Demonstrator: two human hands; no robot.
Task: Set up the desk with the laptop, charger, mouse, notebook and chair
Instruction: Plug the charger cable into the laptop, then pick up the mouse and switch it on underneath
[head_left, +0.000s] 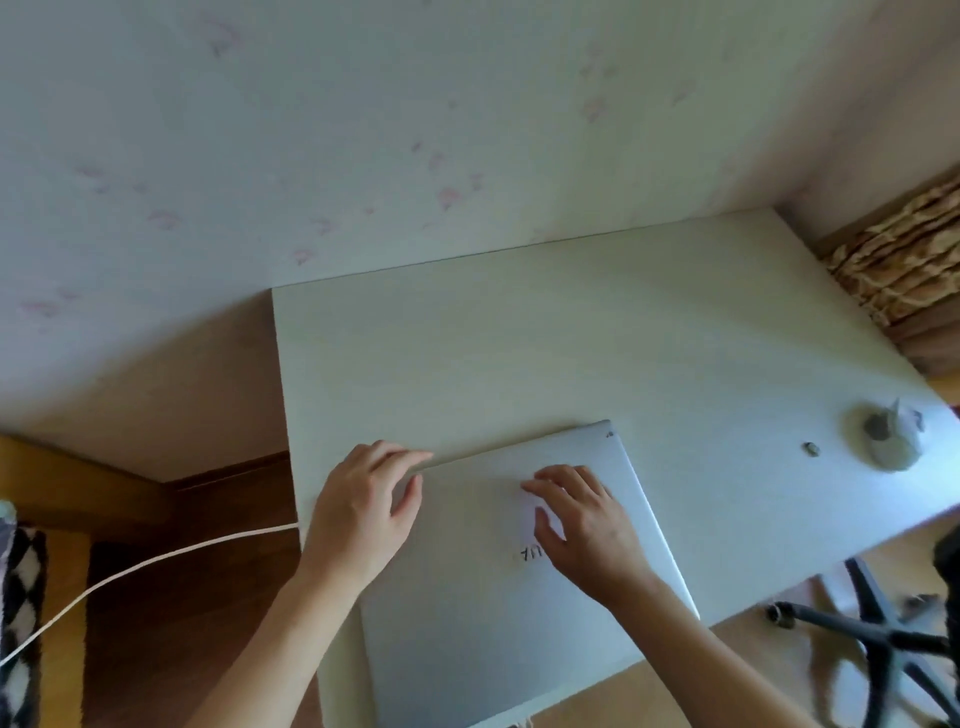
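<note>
On the desk (519, 353), toward its front-left corner, a closed silver laptop (467, 613) lies flat, its near end overhanging the front edge. Left hand (363, 514) rests at the laptop's far-left corner, fingers relaxed and extended. Right hand (587, 525) lies flat on the lid, fingers spread, gripping nothing. A white cable (130, 571) runs off the desk's left edge. Near the right edge sits a small grey object (883, 441). A chair base (883, 634) stands beyond the front-right corner.
</note>
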